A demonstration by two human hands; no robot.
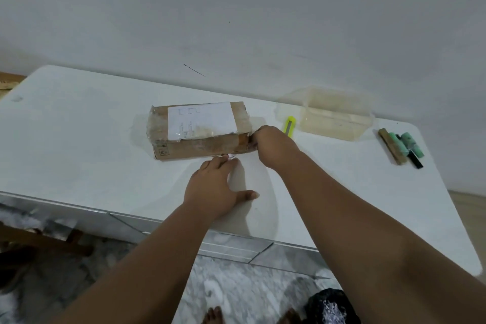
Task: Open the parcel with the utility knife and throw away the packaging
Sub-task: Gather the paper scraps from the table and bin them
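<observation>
Both hands are seen at the near right corner of the brown cardboard parcel (200,131), which is wrapped in clear tape, bears a white paper label on top, and lies flat near the middle of the white tabletop (79,139). Its right end is touched by the right hand (273,144), whose fingers are curled in against the corner; whether tape is actually pinched there cannot be told. Resting palm down on the table just before the parcel, the left hand (218,187) is held open with the thumb spread, its fingertips at the lower front edge beside a small pale scrap. Untouched just beyond the right hand lies the yellow-green utility knife (289,126), next to a clear plastic container (336,116); green rolls and a wooden stick (402,147) lie well apart at the far right. The parcel is judged to be still sealed, with the step in hand being steadying or probing the tape. Next, the knife would need to be picked up and its blade extended.
</observation>
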